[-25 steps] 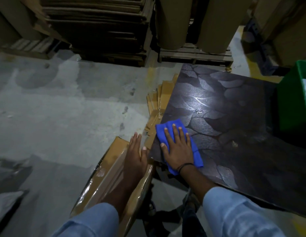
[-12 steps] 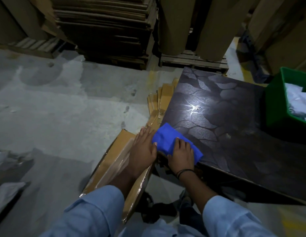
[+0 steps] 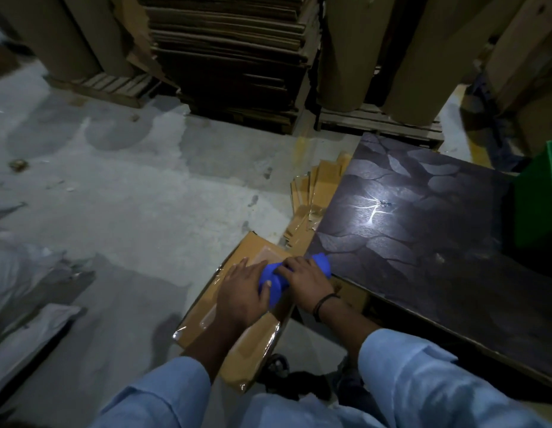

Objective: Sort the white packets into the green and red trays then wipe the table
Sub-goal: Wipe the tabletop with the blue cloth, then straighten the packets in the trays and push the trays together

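Note:
A bunched blue cloth [image 3: 271, 281] sits just off the near left corner of the dark patterned table [image 3: 423, 236], above a brown wrapped box. My left hand [image 3: 242, 291] grips its lower end with the thumb over it. My right hand [image 3: 305, 279] closes over its upper part, where a blue tip [image 3: 322, 262] sticks out by the table corner. The green tray [image 3: 543, 196] stands at the table's right edge, cut off by the frame, with a sliver of white inside. No red tray is in view.
The brown wrapped box [image 3: 237, 329] lies under my hands, left of the table. Flat cardboard sheets [image 3: 314, 199] lean by the table's left side. Stacked cardboard on a pallet [image 3: 234, 57] and big paper rolls [image 3: 345, 50] stand at the back. Grey concrete floor [image 3: 129, 196] spreads left.
The cloth has come off the table's corner and is now bunched between both hands over the box. My left hand moved from lying flat on the box to gripping the cloth.

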A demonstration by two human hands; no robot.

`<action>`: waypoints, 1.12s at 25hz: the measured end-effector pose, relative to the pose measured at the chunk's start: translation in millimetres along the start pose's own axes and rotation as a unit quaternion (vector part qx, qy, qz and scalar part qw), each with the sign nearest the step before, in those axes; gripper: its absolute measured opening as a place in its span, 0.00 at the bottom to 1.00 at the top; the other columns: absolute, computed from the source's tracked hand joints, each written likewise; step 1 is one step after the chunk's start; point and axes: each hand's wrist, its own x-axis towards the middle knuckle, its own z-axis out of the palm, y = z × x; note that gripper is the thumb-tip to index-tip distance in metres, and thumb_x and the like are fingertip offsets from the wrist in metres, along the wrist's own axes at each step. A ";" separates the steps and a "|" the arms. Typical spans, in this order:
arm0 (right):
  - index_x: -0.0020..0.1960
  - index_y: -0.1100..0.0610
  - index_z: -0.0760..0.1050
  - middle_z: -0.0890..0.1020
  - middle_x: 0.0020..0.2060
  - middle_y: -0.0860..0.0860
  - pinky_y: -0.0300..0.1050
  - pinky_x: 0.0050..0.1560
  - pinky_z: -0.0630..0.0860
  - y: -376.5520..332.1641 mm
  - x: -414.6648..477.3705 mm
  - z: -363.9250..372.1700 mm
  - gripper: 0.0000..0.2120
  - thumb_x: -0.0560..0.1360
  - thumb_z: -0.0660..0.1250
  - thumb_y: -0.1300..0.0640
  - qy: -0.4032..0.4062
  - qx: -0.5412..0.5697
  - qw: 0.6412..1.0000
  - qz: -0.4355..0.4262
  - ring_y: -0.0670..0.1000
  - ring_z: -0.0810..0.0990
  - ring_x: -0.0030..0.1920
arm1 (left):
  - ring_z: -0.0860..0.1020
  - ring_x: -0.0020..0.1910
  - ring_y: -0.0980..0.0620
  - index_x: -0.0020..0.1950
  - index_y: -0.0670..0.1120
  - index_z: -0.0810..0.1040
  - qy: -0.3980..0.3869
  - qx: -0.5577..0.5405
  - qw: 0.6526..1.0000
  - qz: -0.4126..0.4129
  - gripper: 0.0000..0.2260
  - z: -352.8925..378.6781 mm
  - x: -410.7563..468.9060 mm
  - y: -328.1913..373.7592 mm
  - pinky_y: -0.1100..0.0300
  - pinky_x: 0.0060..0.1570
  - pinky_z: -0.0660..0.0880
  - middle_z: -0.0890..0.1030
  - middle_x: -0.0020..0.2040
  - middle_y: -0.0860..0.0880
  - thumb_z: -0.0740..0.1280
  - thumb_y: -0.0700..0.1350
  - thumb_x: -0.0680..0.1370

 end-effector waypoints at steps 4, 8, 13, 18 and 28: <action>0.65 0.53 0.76 0.78 0.60 0.56 0.57 0.67 0.66 -20.1 30.8 13.2 0.19 0.73 0.68 0.56 -0.050 -0.028 0.995 -0.081 0.61 0.74 0.62 | 0.81 0.51 0.41 0.63 0.43 0.80 0.036 0.020 0.998 -0.052 0.22 12.8 -43.0 -16.8 0.49 0.51 0.78 0.83 0.52 0.43 0.68 0.55 0.75; 0.71 0.50 0.71 0.70 0.71 0.57 0.61 0.77 0.52 -32.6 51.3 32.8 0.22 0.77 0.66 0.57 -0.092 -0.057 0.986 -0.128 0.63 0.63 0.74 | 0.79 0.54 0.42 0.66 0.46 0.77 -0.046 0.041 0.985 -0.164 0.25 18.1 -58.4 -21.1 0.48 0.54 0.77 0.82 0.55 0.45 0.63 0.57 0.74; 0.78 0.52 0.60 0.56 0.79 0.56 0.59 0.78 0.45 -28.8 52.8 33.7 0.32 0.77 0.68 0.56 -0.163 -0.069 0.981 -0.075 0.61 0.49 0.79 | 0.74 0.65 0.45 0.73 0.50 0.69 -0.119 0.079 0.967 -0.211 0.26 29.6 -68.3 -19.8 0.50 0.64 0.71 0.79 0.64 0.49 0.61 0.57 0.77; 0.80 0.50 0.55 0.53 0.80 0.55 0.59 0.79 0.46 -23.8 56.3 36.1 0.38 0.75 0.69 0.51 -0.232 -0.076 0.967 -0.070 0.60 0.46 0.80 | 0.74 0.65 0.46 0.73 0.49 0.69 -0.098 0.056 0.972 -0.205 0.24 26.1 -59.3 -15.9 0.52 0.64 0.71 0.78 0.66 0.49 0.62 0.56 0.79; 0.79 0.51 0.57 0.56 0.79 0.56 0.57 0.78 0.49 5.4 47.9 -1.0 0.35 0.76 0.66 0.48 -0.105 -0.027 0.994 -0.032 0.60 0.50 0.79 | 0.77 0.52 0.52 0.65 0.53 0.72 -0.062 0.071 0.987 -0.128 0.19 -2.2 -3.1 9.3 0.54 0.54 0.75 0.80 0.55 0.52 0.56 0.58 0.77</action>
